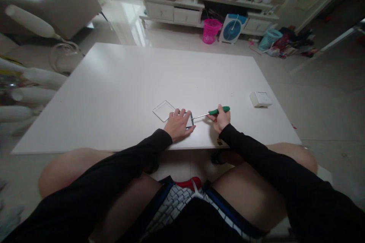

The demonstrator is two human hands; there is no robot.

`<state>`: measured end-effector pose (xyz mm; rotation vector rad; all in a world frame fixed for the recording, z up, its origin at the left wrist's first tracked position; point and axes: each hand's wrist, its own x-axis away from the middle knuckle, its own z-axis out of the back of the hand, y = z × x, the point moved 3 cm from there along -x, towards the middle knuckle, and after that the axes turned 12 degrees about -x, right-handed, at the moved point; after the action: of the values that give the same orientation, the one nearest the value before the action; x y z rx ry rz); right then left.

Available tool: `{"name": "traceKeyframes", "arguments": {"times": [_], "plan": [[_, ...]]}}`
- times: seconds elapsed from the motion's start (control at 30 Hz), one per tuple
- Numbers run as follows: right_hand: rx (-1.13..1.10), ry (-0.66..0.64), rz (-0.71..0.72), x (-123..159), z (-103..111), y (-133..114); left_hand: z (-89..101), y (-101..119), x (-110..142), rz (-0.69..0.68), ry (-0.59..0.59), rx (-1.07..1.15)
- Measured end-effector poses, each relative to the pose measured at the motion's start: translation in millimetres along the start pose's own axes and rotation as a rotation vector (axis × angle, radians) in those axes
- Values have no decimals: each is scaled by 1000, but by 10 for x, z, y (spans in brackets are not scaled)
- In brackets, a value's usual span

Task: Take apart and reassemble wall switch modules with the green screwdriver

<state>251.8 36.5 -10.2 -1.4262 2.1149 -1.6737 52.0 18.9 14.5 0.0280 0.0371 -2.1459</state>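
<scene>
My left hand [179, 124] grips a small square plate with a dark edge [192, 124] on the white table, fingers over its far side and thumb at its near side. Most of the plate is hidden under the palm. My right hand [221, 119] is closed around the green handle of a screwdriver [212, 112]. The thin metal shaft points left, and its tip meets the plate's right edge. Just beyond my left hand lies a thin square frame [159, 112] with a clear or white middle. A small dark object [219, 141] rests by the table's near edge, below my right hand.
The white table [128, 79] ends just before my knees. Toward its right side sits a white wall socket or switch block [261, 99]. Across the floor stand a pink basket [211, 31], a blue-and-white fan [232, 28] and a low white cabinet [171, 12].
</scene>
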Motion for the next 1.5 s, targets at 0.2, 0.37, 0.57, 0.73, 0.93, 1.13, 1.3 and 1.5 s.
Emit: {"name": "traceKeyframes", "arguments": {"times": [0.2,0.37,0.57,0.73,0.93,1.13,1.3,1.5], "plan": [[-12,8,-27,-40,22,-78,-26,-72,23,-20,32,62],[-41,17,74,-98,8,-359,-27,-201,-29,76,62,158],[-75,-59,102,29,-102,-537,217,-644,-201,411,197,540],[-127,-63,65,101,-169,-670,175,-1046,-223,812,151,1521],[-143,-79,32,138,-191,-697,169,-1277,-189,847,175,1427],[-131,-105,10,147,-184,-671,230,-1481,-166,636,58,591],[-112,-112,-9,160,-197,-662,114,-1469,-172,579,-24,427],[-91,-107,-28,170,-198,-655,-39,-1465,-197,608,-43,373]]}}
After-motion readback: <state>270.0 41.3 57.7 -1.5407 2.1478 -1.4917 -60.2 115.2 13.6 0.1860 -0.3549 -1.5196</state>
